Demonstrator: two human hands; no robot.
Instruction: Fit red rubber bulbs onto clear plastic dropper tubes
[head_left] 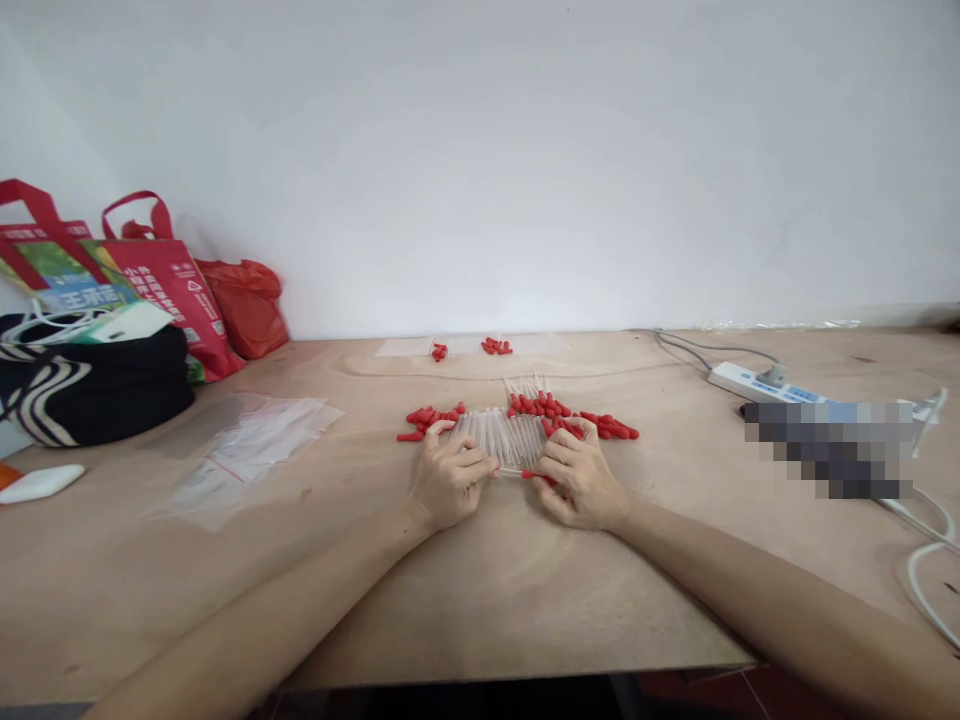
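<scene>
Both my hands rest on a wooden table around a pile of clear plastic tubes and small red caps. My left hand is closed, pinching the left end of one clear tube that lies across between the hands. My right hand is closed too, its fingertips holding a red cap at the tube's right end. More red caps lie just beyond my left hand, and others beyond my right.
Clear plastic bags lie to the left. Red shopping bags and a black striped bag stand at the far left by the wall. A white power strip with cables lies at the right. A few red caps sit near the wall.
</scene>
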